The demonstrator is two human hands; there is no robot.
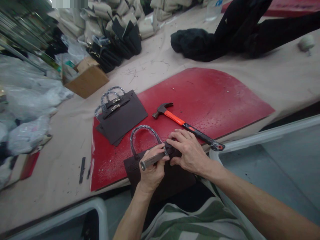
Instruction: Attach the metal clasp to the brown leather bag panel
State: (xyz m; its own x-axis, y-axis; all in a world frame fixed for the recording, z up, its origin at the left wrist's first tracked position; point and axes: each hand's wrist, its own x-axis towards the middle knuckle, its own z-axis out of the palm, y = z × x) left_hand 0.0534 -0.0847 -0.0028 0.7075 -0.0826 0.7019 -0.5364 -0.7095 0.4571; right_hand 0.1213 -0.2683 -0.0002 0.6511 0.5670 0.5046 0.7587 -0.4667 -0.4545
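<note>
**Punch set on bag panel, red mat**

Beige worktop (275, 76) carries a red mat (212, 96), scuffed and speckled. At the near edge of the mat lies a dark brown bag panel (170, 180) with a wrapped handle loop (143, 131). Left hand (151, 170): fingers clamped around a metal punch (151, 161), its tip on the panel's strap. Right hand (188, 151): fingers together, pressed flat on the strap just beside the punch tip. Hammer (185, 126), orange and black handle, rests on the mat just beyond the right hand. Stack of finished panels (122, 116) lies to the left; cardboard box (87, 80) farther back.
</note>
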